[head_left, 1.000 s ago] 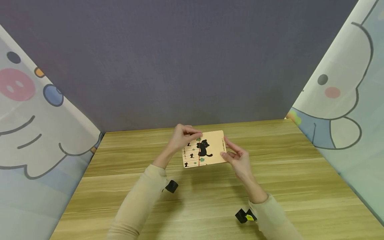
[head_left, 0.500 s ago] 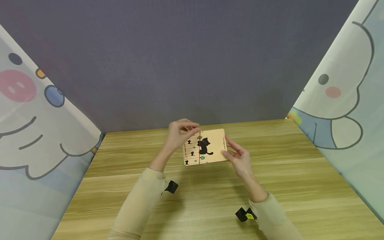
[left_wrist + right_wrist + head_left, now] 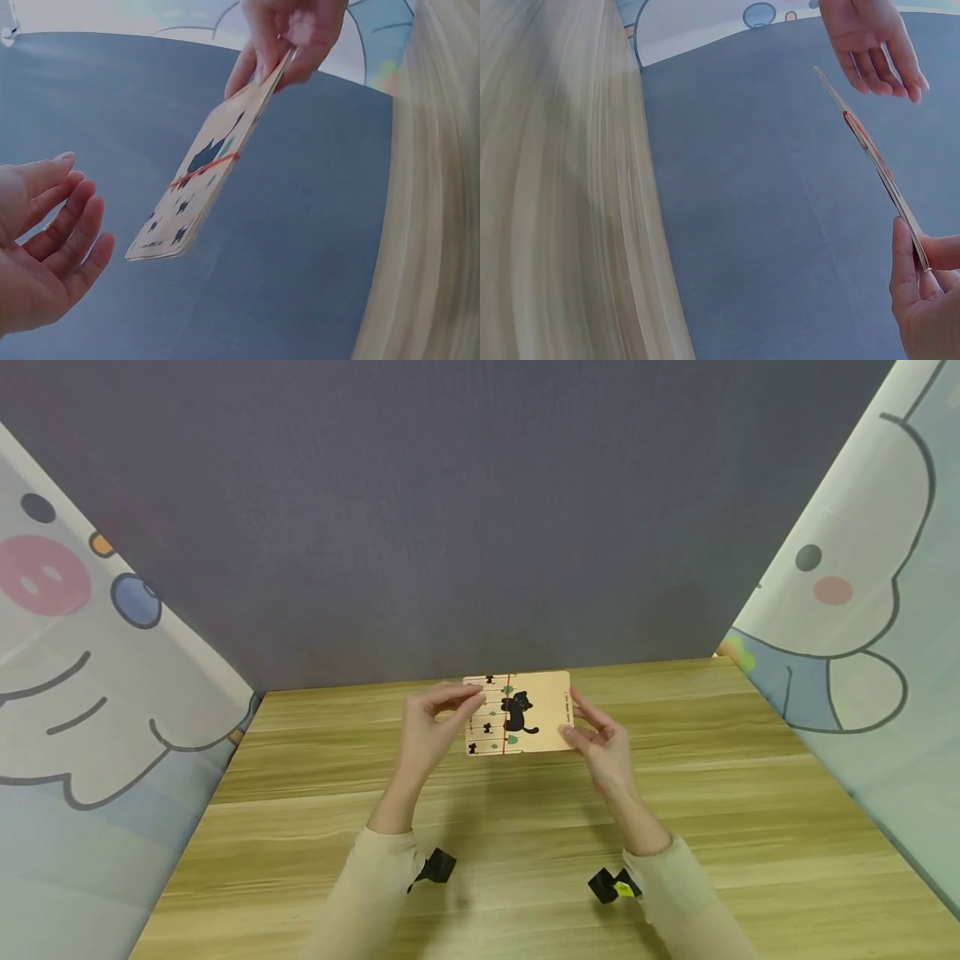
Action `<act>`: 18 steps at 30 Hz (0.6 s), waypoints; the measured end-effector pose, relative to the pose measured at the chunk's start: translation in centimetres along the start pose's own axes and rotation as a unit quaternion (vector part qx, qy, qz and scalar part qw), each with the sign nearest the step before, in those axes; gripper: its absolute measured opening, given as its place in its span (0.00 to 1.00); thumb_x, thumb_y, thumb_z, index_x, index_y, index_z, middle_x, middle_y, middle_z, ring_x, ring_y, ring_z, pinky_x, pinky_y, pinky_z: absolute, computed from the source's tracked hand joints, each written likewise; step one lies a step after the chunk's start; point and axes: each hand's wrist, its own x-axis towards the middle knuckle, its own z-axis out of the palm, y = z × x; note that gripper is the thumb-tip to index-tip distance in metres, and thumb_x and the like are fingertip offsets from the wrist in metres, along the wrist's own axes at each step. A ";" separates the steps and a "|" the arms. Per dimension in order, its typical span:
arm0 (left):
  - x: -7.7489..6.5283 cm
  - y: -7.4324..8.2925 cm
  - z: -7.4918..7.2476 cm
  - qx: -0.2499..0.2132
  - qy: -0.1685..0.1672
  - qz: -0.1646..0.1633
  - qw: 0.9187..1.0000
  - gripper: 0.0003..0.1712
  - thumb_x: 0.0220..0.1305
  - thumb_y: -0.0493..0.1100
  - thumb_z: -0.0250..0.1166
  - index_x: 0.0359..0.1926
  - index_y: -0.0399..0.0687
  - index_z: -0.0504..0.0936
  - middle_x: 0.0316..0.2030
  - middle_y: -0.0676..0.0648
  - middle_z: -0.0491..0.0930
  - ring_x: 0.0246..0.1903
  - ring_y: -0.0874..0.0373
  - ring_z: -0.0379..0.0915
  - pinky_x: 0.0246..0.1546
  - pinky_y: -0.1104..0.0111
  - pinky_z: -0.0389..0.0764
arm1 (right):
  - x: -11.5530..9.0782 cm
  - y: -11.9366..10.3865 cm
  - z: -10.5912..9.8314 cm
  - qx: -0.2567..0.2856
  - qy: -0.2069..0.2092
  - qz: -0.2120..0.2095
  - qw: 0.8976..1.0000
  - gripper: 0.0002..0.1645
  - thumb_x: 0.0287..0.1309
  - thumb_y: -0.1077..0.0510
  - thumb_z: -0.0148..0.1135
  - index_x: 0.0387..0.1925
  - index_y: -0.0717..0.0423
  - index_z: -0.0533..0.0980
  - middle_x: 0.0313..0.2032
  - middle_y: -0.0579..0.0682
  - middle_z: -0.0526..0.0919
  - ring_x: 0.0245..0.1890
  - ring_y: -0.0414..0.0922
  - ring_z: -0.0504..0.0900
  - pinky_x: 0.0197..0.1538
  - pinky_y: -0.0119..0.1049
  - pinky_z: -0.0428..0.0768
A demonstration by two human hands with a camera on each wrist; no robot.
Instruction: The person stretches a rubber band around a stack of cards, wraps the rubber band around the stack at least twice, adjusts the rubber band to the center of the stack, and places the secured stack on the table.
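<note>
A thin cream notebook with a black cat drawing is held up above the table. Round it runs a red elastic band, left of the cat in the head view. My right hand pinches the notebook's right edge, thumb on the front and fingers behind, as the right wrist view also shows. My left hand overlaps the left part of the cover in the head view. In the left wrist view that same left hand is apart from the notebook, fingers loosely bent with nothing between them.
The wooden table lies below both hands. A dark grey panel rises behind its far edge, with cartoon-printed curtains at both sides. Small black wrist-camera mounts show by the sleeves.
My left hand has come away from the notebook's top edge near the band and moved left and down. The notebook has shifted slightly up and right, still pinched by my right hand.
</note>
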 end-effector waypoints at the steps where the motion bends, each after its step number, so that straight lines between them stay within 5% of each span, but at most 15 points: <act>1: -0.3 -0.5 0.0 -0.009 0.005 -0.004 1.000 0.08 0.52 0.28 0.62 0.34 0.25 0.80 0.31 0.34 0.79 0.29 0.58 0.75 0.33 0.68 0.78 | 0.0 -0.2 0.1 0.002 0.003 0.002 1.000 0.34 0.47 0.79 0.54 0.58 0.63 0.64 0.37 0.49 0.74 0.24 0.38 0.78 0.28 0.26 0.77; 7: -2.0 -3.5 0.6 -0.081 0.043 -0.017 0.996 0.09 0.52 0.32 0.64 0.34 0.28 0.81 0.32 0.36 0.80 0.29 0.57 0.77 0.31 0.69 0.79 | 0.5 -0.2 0.1 0.021 -0.004 -0.029 0.999 0.33 0.46 0.76 0.58 0.57 0.63 0.65 0.38 0.51 0.74 0.25 0.38 0.79 0.29 0.25 0.78; 13: -4.0 -4.6 1.7 -0.140 0.081 -0.037 0.986 0.08 0.52 0.29 0.62 0.33 0.23 0.79 0.29 0.40 0.81 0.25 0.57 0.78 0.28 0.68 0.80 | 2.7 2.9 -1.5 0.085 -0.035 -0.069 0.993 0.34 0.44 0.74 0.62 0.56 0.55 0.69 0.41 0.54 0.74 0.29 0.44 0.80 0.31 0.29 0.79; 18: -5.1 -5.4 2.7 -0.158 0.110 -0.090 0.977 0.10 0.53 0.33 0.63 0.32 0.25 0.79 0.25 0.45 0.81 0.23 0.59 0.77 0.27 0.70 0.79 | 1.6 0.3 0.0 0.050 -0.006 -0.040 0.998 0.34 0.46 0.76 0.58 0.58 0.60 0.66 0.39 0.53 0.74 0.27 0.39 0.80 0.31 0.27 0.79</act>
